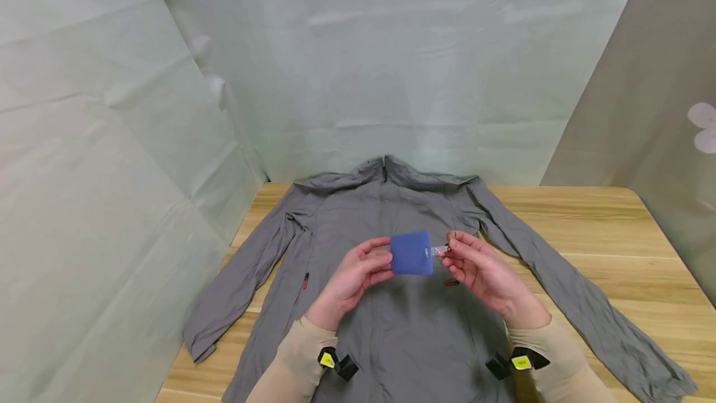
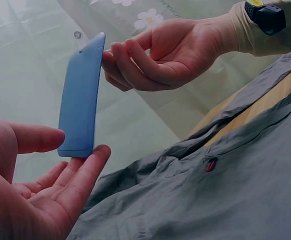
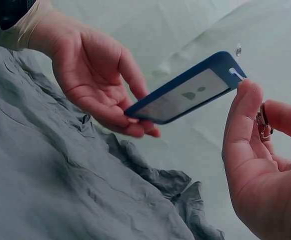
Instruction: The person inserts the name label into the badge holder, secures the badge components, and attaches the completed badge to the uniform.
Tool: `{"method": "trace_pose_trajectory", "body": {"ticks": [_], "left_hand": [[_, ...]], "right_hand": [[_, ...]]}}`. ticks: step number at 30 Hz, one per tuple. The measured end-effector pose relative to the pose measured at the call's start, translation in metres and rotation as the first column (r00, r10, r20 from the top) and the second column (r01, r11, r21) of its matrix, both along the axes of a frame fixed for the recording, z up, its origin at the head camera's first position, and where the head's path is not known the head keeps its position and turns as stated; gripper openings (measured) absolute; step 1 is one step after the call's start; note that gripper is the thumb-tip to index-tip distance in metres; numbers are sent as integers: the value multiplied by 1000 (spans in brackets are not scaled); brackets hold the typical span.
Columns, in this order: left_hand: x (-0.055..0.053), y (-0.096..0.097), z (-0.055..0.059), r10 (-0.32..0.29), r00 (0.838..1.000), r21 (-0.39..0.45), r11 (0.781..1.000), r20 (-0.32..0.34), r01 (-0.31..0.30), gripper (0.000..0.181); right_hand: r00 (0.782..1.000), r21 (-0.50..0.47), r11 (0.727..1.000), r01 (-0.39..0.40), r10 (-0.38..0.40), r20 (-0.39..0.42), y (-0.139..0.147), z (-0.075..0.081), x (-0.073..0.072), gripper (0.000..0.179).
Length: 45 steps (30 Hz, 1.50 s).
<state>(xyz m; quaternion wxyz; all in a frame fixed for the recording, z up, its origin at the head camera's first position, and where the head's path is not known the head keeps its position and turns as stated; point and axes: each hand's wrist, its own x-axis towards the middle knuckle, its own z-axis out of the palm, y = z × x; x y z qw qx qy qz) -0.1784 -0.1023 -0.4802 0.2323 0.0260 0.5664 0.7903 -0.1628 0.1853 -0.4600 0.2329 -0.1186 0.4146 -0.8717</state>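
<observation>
A blue badge holder point(image 1: 411, 254) is held up over the middle of a grey jacket point(image 1: 386, 328). My left hand point(image 1: 355, 275) pinches its left end between thumb and fingers. At the opposite end, a short clear strap point(image 1: 440, 250) passes through the slot. My right hand point(image 1: 486, 275) pinches the small metal clip point(image 3: 262, 120) on that strap, partly hidden by the fingers. In the right wrist view the holder point(image 3: 185, 95) shows a pale card window with a dark figure on it; the head view shows its plain blue side.
The jacket lies spread on a wooden table point(image 1: 604, 229), collar at the far edge. Its left sleeve point(image 1: 240, 285) and right sleeve point(image 1: 582, 303) reach outward. Red zip pulls point(image 1: 305, 281) mark the pockets. Pale sheeting point(image 1: 403, 67) hangs behind and at the sides.
</observation>
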Motion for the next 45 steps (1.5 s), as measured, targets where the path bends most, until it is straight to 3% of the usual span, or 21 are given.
{"method": "trace_pose_trajectory", "body": {"ticks": [5,12,22,31,35,39,45], "left_hand": [[1,4,1,-15,1000,15,1000,8,15,55],[0,3,0,8,1000,45,999,17,-9,57],[-1,4,-2,14,999,47,999,34,-16,56],[-3,1,-5,27,1000,33,999,16,-27,58],[-3,2,-3,51,999,6,999,-15,-51,57],[0,4,3,63,994,-28,997,-86,-65,53],[5,9,14,95,976,-75,991,-198,-112,36]], "right_hand": [[1000,47,999,23,-23,0,0,2,0,21],[997,179,981,78,-76,-16,-1,7,1,13],[994,210,974,80,-93,54,-2,9,2,16],[996,200,978,67,-77,42,-4,12,1,19],[995,199,977,75,-87,50,-6,11,1,23],[988,235,966,107,-131,88,-10,10,0,25],[976,244,961,133,-170,139,-17,7,-1,28]]}}
